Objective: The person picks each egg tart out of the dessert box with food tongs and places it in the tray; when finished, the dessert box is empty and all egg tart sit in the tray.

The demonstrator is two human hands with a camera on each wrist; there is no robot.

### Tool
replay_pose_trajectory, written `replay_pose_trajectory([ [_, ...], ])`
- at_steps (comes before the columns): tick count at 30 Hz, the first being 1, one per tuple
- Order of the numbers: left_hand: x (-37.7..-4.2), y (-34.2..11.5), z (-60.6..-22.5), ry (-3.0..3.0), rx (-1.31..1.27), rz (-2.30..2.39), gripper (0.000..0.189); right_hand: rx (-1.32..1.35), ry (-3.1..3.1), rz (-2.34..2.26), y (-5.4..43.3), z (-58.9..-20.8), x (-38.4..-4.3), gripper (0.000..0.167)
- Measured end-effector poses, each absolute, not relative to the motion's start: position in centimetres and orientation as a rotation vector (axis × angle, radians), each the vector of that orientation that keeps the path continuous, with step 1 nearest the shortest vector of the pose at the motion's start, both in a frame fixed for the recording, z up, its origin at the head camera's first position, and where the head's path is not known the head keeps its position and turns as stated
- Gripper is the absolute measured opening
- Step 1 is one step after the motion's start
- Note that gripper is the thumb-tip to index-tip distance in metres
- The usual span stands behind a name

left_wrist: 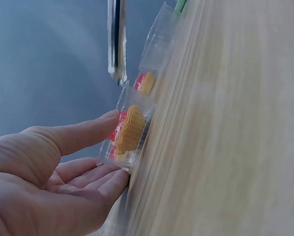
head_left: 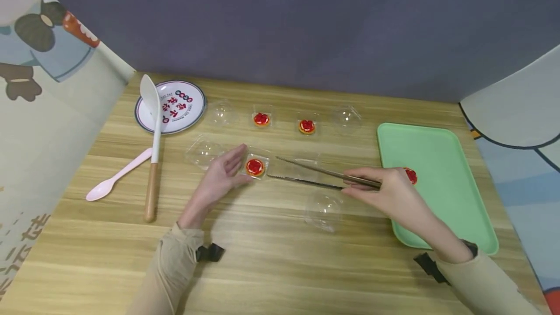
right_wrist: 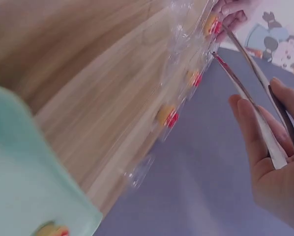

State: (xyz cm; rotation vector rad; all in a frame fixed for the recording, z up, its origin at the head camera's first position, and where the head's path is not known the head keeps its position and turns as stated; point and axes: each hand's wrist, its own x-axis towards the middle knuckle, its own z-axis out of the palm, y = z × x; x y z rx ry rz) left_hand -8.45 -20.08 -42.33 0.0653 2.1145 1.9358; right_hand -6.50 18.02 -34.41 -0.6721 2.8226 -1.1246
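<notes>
A small toy tart with a red topping (head_left: 254, 166) sits in a clear plastic box base (head_left: 261, 154) near the table's middle. My left hand (head_left: 222, 174) is at the box's left side, thumb and fingers spread and fairly straight. In the left wrist view the thumb and fingertips are right at the box's edge, beside the yellow fluted tart shell (left_wrist: 131, 132). My right hand (head_left: 389, 188) grips metal tongs (head_left: 323, 171) by the handle end. The two tong tips stand apart just right of the tart, with nothing between them.
Two more boxed tarts (head_left: 261, 119) (head_left: 307, 126) stand behind. Several clear lids and boxes (head_left: 323, 210) lie around. At right is a green tray (head_left: 446, 183) with a tart (head_left: 410, 175). A plate (head_left: 192, 118), a long-handled spoon (head_left: 150, 183) and a pink spoon (head_left: 102, 190) lie left.
</notes>
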Motion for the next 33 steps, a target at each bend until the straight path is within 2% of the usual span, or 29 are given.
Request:
replay_pose_trajectory([
  [15,-8.6,-20.7,-42.8,2.094,0.141,1.952,0.088,-0.812,2.701,-1.043,15.1,-33.9,-9.8,0.033],
  [33,-8.5,-20.6,-42.7,2.091,0.15,1.942,0.082,-0.899,2.645,-0.978,13.6,-33.9,-11.0,0.029],
])
